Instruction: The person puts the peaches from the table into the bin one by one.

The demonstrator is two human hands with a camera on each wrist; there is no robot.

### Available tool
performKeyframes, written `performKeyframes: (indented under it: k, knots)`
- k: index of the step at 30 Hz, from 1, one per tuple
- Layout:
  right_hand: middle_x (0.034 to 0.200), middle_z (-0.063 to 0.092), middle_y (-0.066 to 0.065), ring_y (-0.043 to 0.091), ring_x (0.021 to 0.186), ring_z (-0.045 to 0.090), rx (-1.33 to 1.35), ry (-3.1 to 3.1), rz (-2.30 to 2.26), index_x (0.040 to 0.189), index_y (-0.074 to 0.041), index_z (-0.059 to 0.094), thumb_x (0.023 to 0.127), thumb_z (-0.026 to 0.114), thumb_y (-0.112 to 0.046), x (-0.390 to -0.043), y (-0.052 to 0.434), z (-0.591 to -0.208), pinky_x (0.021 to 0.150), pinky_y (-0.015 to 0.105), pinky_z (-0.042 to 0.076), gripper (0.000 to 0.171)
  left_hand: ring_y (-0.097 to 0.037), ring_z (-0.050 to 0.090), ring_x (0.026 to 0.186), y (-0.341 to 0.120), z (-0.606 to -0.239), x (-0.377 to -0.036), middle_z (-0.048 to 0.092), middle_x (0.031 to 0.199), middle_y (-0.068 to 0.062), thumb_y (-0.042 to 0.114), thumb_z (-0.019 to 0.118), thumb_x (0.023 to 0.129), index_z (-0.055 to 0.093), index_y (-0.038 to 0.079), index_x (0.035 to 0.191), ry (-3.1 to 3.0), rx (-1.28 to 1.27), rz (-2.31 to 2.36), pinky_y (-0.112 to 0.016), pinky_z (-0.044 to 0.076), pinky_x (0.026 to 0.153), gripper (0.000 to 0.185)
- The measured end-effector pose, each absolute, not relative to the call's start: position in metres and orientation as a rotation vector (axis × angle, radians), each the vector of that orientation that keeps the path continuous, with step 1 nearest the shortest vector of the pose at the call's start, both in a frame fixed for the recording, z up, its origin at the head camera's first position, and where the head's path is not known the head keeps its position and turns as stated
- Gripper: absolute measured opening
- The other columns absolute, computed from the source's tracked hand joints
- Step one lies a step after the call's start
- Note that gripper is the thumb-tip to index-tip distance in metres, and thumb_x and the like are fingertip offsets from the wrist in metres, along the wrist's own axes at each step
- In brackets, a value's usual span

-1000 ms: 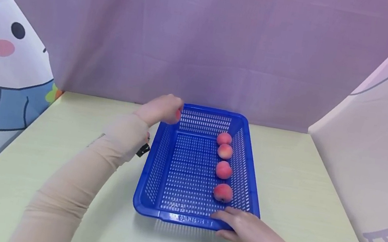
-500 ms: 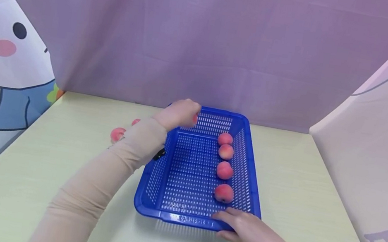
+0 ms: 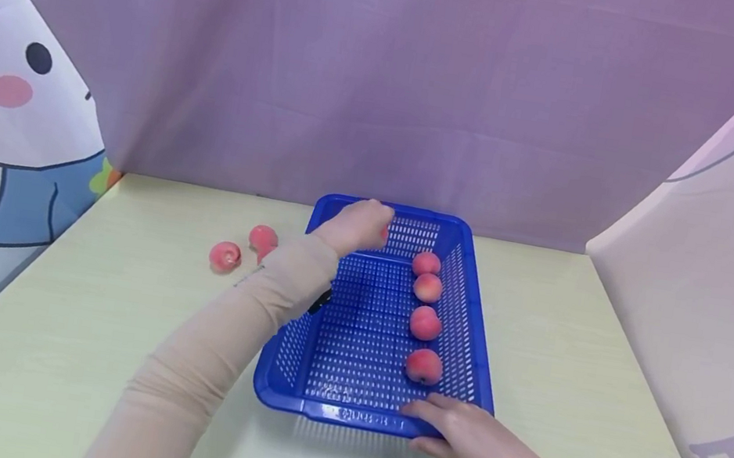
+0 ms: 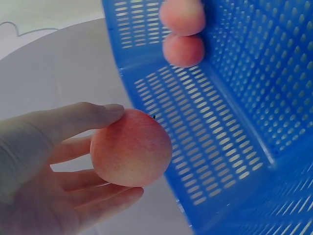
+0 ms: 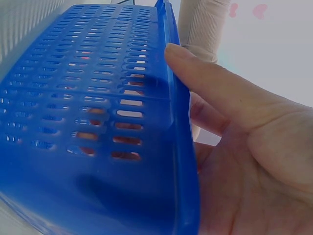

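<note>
My left hand [image 3: 359, 226] is over the far left part of the blue plastic basket [image 3: 353, 415]. It holds a pinkish-red peach [image 4: 131, 147], with the thumb on one side and the fingers around the other in the left wrist view. Inside the basket, several peaches [image 3: 425, 322] stand in a line along the right wall. At the near right corner my right hand [image 3: 474, 439] grips the rim. In the right wrist view its thumb [image 5: 195, 63] lies on the outer side, and the fingers are partly hidden behind the rim.
Left of the basket, a peach [image 3: 224, 257] and another peach [image 3: 263, 238] lie on the pale table [image 3: 58, 341], with part of one more by the left sleeve [image 3: 237, 336]. A purple cloth [image 3: 389, 82] hangs behind. Printed panels flank both sides.
My left hand has moved right with its peach, from the basket's left rim to over the inside. Peaches behind the left arm have come into view. The right hand stays put.
</note>
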State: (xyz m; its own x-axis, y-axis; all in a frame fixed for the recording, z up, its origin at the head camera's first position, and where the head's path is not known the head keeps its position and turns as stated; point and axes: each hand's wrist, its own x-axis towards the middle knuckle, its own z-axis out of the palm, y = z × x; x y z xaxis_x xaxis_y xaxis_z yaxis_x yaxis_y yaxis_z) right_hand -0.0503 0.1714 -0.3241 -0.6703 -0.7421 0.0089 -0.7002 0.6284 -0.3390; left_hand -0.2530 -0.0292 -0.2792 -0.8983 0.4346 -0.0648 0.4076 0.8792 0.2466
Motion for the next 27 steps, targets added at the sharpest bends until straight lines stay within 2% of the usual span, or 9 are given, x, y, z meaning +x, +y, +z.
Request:
performKeyframes:
  k: [4,8,10,15,23,27]
  knots:
    - [0.09,0.059,-0.005,0.006,0.08,0.056,-1.199,2.707,-0.48,0.106,-0.012,0.06,0.081,0.061,-0.021,-0.05,0.171,-0.324,0.071,0.025,0.049,0.026,-0.017,0.053,0.074,-0.025,-0.289,-0.257,0.058,0.084,-0.003,0.007,0.056,0.081,0.057,0.007,0.094,2.934,0.624,0.347,-0.032,0.046,0.071,0.013]
    - [0.091,0.059,-0.005,0.006,0.081,0.056,-1.164,2.698,-0.47,0.107,-0.012,0.06,0.082,0.06,-0.022,-0.05,0.171,-0.323,0.072,0.025,0.049,0.026,-0.017,0.053,0.074,-0.021,-0.297,-0.259,0.058,0.084,-0.003,0.008,0.057,0.082,0.058,0.007,0.094,2.945,0.62,0.361,-0.032,0.047,0.072,0.013]
    - [0.091,0.06,-0.005,0.006,0.081,0.056,-1.147,2.693,-0.462,0.107,-0.012,0.06,0.083,0.06,-0.022,-0.05,0.171,-0.322,0.072,0.025,0.049,0.026,-0.017,0.054,0.073,-0.018,-0.301,-0.261,0.059,0.084,-0.004,0.007,0.057,0.081,0.058,0.006,0.094,2.956,0.639,0.363,-0.029,0.046,0.068,0.013]
    - [0.092,0.06,-0.005,0.006,0.082,0.056,-1.124,2.684,-0.456,0.107,-0.012,0.059,0.083,0.059,-0.023,-0.051,0.17,-0.322,0.072,0.025,0.049,0.026,-0.019,0.054,0.073,-0.014,-0.312,-0.265,0.06,0.087,-0.006,0.007,0.056,0.08,0.059,0.005,0.096,2.987,0.648,0.364,-0.03,0.046,0.067,0.016]
    - [0.093,0.06,-0.005,0.006,0.082,0.056,-1.123,2.678,-0.464,0.108,-0.013,0.059,0.083,0.059,-0.023,-0.051,0.17,-0.322,0.072,0.026,0.049,0.027,-0.023,0.056,0.088,-0.01,-0.326,-0.27,0.06,0.096,-0.009,0.01,0.057,0.081,0.058,0.004,0.098,3.024,0.647,0.35,-0.033,0.046,0.077,0.018]
    - [0.092,0.06,-0.005,0.006,0.082,0.056,-1.144,2.686,-0.469,0.107,-0.013,0.059,0.083,0.059,-0.023,-0.05,0.171,-0.323,0.072,0.025,0.049,0.026,-0.023,0.056,0.088,-0.007,-0.33,-0.271,0.06,0.093,-0.009,0.01,0.057,0.08,0.058,0.004,0.096,3.031,0.648,0.37,-0.034,0.046,0.077,0.017]
